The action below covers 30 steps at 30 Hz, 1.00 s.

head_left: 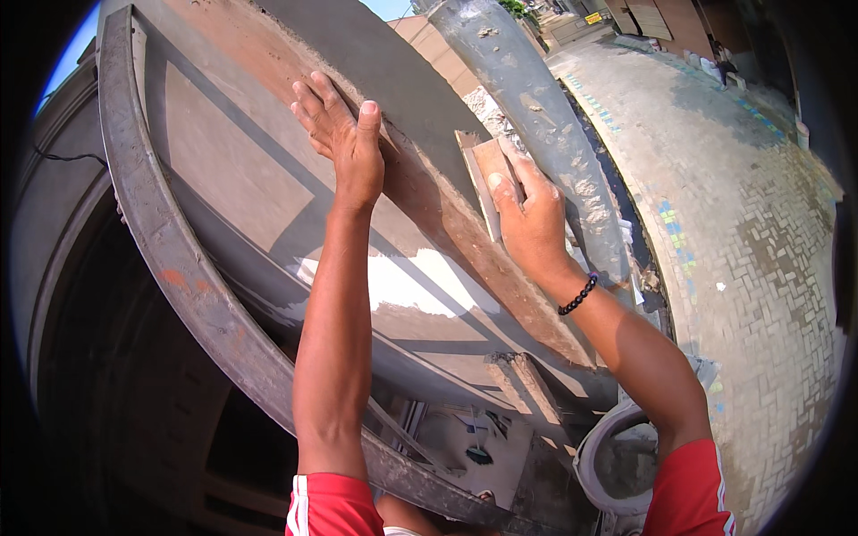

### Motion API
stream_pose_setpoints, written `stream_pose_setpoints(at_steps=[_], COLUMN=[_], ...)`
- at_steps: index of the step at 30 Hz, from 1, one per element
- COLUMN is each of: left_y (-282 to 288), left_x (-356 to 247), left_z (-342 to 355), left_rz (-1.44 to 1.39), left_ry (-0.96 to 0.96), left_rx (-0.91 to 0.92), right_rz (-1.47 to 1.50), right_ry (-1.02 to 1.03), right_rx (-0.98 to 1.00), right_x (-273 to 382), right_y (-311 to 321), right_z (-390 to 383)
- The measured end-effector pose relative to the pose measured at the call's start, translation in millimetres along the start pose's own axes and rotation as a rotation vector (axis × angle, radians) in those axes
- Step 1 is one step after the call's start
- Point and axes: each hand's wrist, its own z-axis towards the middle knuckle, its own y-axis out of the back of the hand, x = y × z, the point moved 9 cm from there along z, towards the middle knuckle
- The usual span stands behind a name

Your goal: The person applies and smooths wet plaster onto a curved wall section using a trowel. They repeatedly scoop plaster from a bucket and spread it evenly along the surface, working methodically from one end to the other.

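Note:
My left hand [347, 147] lies with its fingers stretched out on a long, dusty reddish-brown wooden board [438, 210]. The board runs slantwise along a grey plastered wall [402, 76]. To its right, my right hand [534, 214] is closed round a flat wooden float [490, 163], thumb on the near side. The float is tilted beside the plastered face; whether it touches the plaster I cannot tell. A black bead bracelet [579, 295] circles my right wrist.
A curved metal beam [147, 201] sweeps along the left. Below the board are a white patch [416, 284] and a rough timber piece [532, 389]. A pale round-rimmed container [585, 460] stands low right. Far below lies a broom head [479, 456]. Paved street [760, 223] extends right.

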Motion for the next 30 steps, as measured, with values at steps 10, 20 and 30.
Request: stream_pose_setpoints(at_steps=[10,20,30], left_y=[-3.6,0.1,-10.7], left_x=[-13.3,-5.5,-15.8], left_z=[1.7,1.1,4.6], left_rz=[-0.047,-0.083,-0.131], left_ry=[0.016,0.005,-0.001], left_rx=[-0.017,-0.046,-0.037], right_rz=[-0.157,-0.111,-0.075], right_ry=[0.082,-0.052,0.157], right_rx=[-0.077,0.137,0.036], right_x=[37.2,-22.1,24.3], right_y=[-62.3,23.6,-37.0], right_z=[119.9,-48.0,83.2])
